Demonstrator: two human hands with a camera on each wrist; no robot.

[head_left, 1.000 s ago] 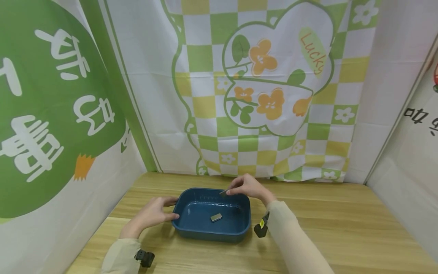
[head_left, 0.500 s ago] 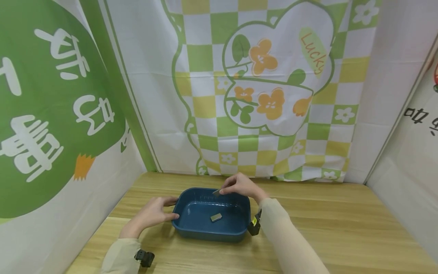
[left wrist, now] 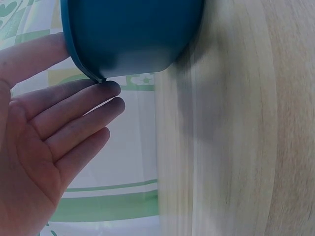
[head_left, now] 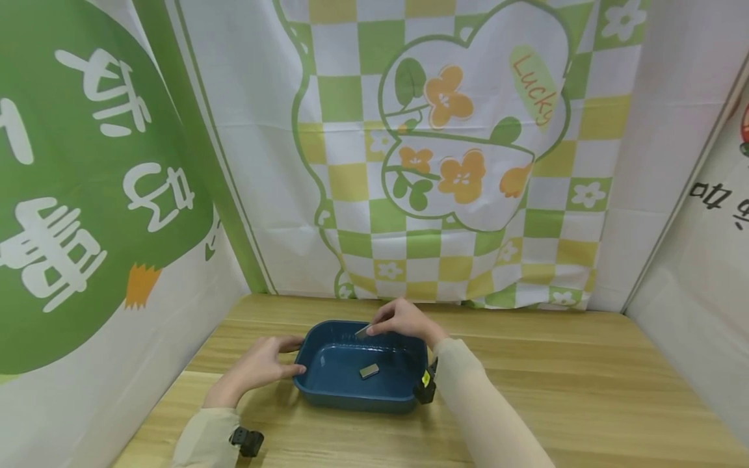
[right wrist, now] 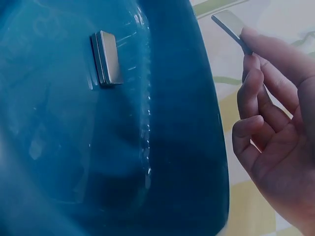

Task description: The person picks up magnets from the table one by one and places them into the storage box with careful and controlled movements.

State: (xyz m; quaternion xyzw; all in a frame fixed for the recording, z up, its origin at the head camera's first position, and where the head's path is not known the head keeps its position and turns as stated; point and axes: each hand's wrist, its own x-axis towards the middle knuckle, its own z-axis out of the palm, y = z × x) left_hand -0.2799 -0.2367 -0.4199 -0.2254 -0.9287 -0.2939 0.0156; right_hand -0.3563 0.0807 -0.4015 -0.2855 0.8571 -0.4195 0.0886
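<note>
A blue rectangular tub [head_left: 357, 402] stands on the wooden table in front of me. At its left end is my left hand [head_left: 264, 363], thumb and index fingertip touching the rim at two spots. The left wrist view shows this hand's fingers [left wrist: 81, 105] nearly straight. Over the tub's back wall, my right hand [head_left: 405, 320] pinches a thin flat silver metal bar [right wrist: 227, 24] between thumb and fingertips. Inside the tub, a small stack of similar silver bars [right wrist: 109, 58] lies on the floor, apart from the held one.
The wooden table [head_left: 562, 383] extends on both sides of the tub and in front of it. Behind it hangs a printed cloth [head_left: 468, 260] with green and yellow checks. More printed cloth [head_left: 193, 312] closes off the left side.
My right hand has moved left along the tub's back side, carrying the pinched silver bar slightly lower. The left hand, the tub and the bars inside stay where they were.
</note>
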